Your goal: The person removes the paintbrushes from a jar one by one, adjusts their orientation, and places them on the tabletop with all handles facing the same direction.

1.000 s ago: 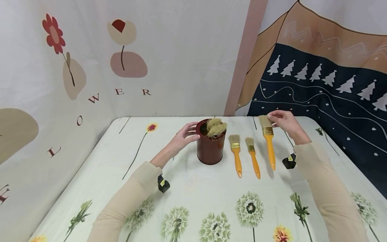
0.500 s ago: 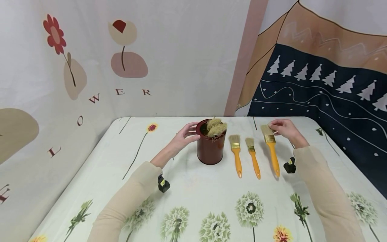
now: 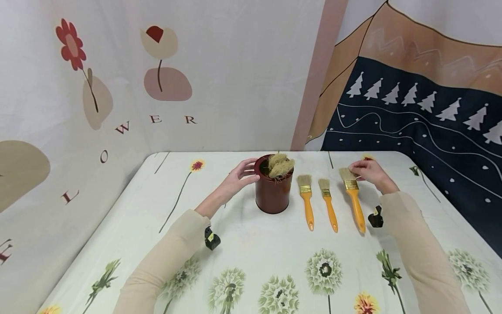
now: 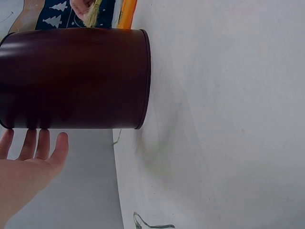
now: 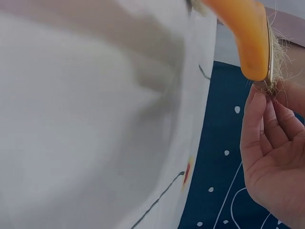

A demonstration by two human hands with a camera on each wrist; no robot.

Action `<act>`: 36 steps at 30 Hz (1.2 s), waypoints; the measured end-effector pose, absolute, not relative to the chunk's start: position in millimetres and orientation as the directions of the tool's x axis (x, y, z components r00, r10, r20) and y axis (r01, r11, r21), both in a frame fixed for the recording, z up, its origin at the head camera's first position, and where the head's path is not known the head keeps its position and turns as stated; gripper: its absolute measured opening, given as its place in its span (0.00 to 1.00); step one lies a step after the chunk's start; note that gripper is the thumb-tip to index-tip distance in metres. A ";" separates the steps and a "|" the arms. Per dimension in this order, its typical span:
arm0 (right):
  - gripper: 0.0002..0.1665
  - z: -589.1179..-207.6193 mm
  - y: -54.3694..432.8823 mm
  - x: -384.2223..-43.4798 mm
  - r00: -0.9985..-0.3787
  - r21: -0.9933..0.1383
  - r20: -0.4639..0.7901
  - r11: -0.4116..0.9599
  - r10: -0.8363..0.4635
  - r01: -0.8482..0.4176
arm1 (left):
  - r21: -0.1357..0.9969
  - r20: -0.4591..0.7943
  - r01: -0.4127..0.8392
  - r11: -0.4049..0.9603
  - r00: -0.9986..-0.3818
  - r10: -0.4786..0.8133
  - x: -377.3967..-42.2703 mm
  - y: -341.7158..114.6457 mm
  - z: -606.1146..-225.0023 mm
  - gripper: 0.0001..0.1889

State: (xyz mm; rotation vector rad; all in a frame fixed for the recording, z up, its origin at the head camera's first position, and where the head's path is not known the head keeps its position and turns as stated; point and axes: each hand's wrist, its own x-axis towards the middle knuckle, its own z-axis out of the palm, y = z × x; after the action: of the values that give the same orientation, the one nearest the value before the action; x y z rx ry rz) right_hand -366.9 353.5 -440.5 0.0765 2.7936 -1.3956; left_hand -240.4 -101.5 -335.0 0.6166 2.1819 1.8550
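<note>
My left hand (image 3: 242, 173) touches the side of a dark red-brown can (image 3: 272, 196) with its fingertips, fingers fairly straight and thumb apart from the others. The can stands upright, and tufts of yellowish fibre (image 3: 280, 166) stick out over its rim. In the left wrist view the can's wall (image 4: 76, 78) lies just past the fingertips. My right hand (image 3: 370, 173) pinches the bristles of the largest paintbrush (image 3: 356, 208), its orange handle pointing toward me. The right wrist view shows fingers and thumb meeting at the bristle end, beside the orange handle (image 5: 248, 38).
Two smaller paintbrushes, a medium one (image 3: 307, 209) and a narrow one (image 3: 330, 211), lie side by side between the can and the large brush. A flower-print cloth (image 3: 251, 257) covers the table. Printed curtains hang behind it and at the sides.
My right hand has brought the large paintbrush down and nearer to me, close to the tabletop and roughly in line with the other brushes. My left hand and the can have stayed put.
</note>
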 end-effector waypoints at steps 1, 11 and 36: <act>0.25 -437.4 351.0 -363.7 -0.998 -0.808 -0.048 0.586 0.039 0.062 | 0.977 0.108 0.177 0.118 -0.890 0.444 -240.5 -101.5 -335.0 0.29; 0.22 -430.6 340.9 -350.9 -0.995 -0.811 -0.097 0.581 -0.017 0.069 | 0.978 0.113 0.178 0.106 -0.888 0.446 -241.4 -101.3 -336.2 0.29; 0.20 -392.0 300.4 -308.1 -0.978 -0.769 -0.205 0.613 0.031 0.180 | 0.977 0.113 0.180 0.115 -0.892 0.437 -242.2 -100.6 -337.0 0.29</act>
State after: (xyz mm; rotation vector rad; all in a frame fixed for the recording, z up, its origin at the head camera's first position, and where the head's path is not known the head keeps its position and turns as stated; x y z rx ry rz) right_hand -308.1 300.4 -392.0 0.1756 2.6647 -1.2997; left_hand -242.2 -100.6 -337.0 0.6161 2.1842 1.8648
